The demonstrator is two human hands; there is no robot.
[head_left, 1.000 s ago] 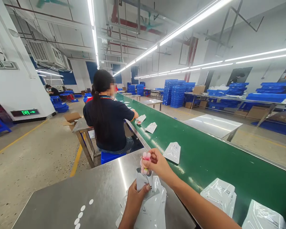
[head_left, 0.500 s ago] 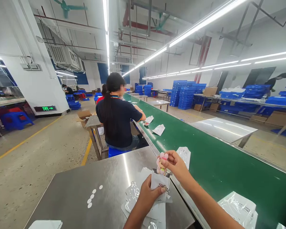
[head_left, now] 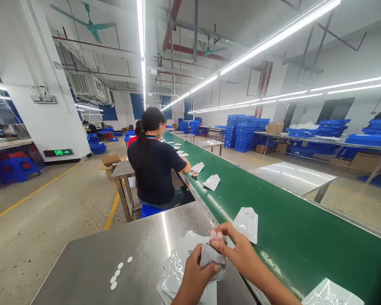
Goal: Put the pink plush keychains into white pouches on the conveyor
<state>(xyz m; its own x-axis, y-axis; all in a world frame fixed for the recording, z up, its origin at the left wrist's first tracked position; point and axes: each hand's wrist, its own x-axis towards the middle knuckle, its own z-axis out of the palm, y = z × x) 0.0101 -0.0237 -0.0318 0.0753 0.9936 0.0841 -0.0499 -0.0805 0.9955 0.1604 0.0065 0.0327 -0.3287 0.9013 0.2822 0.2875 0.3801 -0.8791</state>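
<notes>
My left hand [head_left: 195, 275] grips a small clear plastic bag [head_left: 212, 259] by its side, just above the steel table [head_left: 92, 258]. My right hand [head_left: 238, 250] pinches a small pink plush toy [head_left: 216, 235] at the bag's mouth; only the toy's top shows above the bag. Beneath my hands lies a loose pile of empty plastic bags [head_left: 178, 267]. Several round white stickers [head_left: 118, 273] lie on the table to the left.
A green conveyor belt [head_left: 288, 228] runs along the table's right side and carries filled bags [head_left: 247, 219], one near the bottom right [head_left: 332, 294]. A co-worker in a dark shirt [head_left: 154, 165] sits ahead at another table. Blue crates [head_left: 241, 129] are stacked beyond.
The pink toy has sunk lower into the bag, and both hands have dropped closer to the table. The bags on the belt have moved toward me.
</notes>
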